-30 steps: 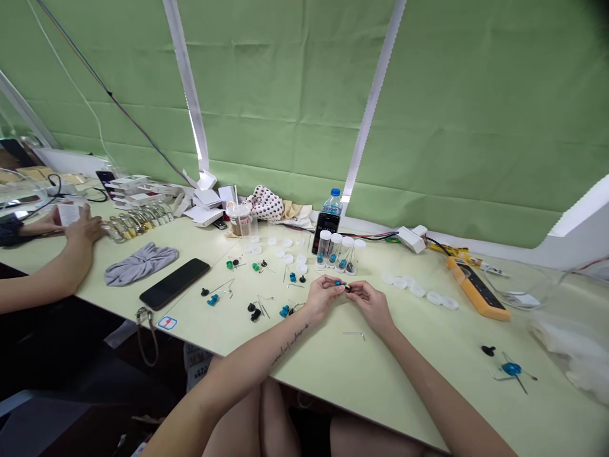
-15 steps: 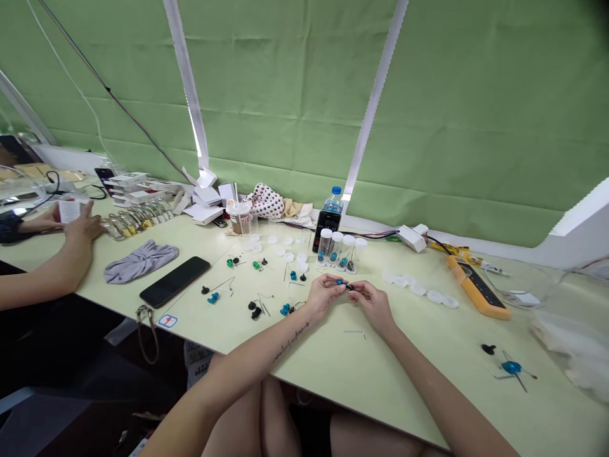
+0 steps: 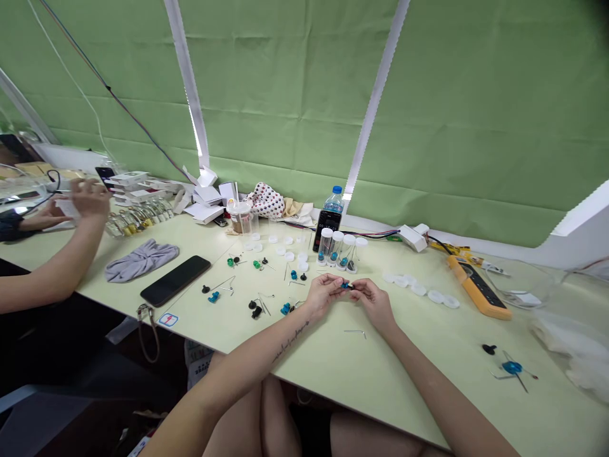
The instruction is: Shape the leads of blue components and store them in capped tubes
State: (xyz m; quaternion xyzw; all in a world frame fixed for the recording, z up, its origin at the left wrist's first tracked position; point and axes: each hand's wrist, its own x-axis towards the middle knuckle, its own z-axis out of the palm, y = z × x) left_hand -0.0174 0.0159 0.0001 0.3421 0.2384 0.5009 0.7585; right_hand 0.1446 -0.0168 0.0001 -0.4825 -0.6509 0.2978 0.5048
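- I have the left hand (image 3: 324, 295) nearly closed, thumb and fingers pinched around a small blue piece (image 3: 344, 285) held above the table (image 3: 404, 393)
- My right hand (image 3: 373, 301) is curled just beside it, fingertips closed on a small black piece (image 3: 351, 287) that lies against the blue one; whether the two are joined, I can't tell at this size
- Between the forearms I see a bent metal key (image 3: 356, 332) lying flat
- Just behind the hands, clear tubes (image 3: 337, 249) with white caps stand upright with blue parts inside, in front of an upright phone (image 3: 328, 222) and a blue-topped bottle (image 3: 335, 200)
- To the left I see loose blue, green and black parts with thin metal rods spread about
- On my right, pale discs (image 3: 419, 289) form a row, near an orange and black device (image 3: 480, 289)
- Nearer the right edge, another blue part (image 3: 512, 367) lies among rods, beside a black knob (image 3: 489, 349)
- At far left, a co-worker's hand (image 3: 90, 198) is raised beside a blurred white object
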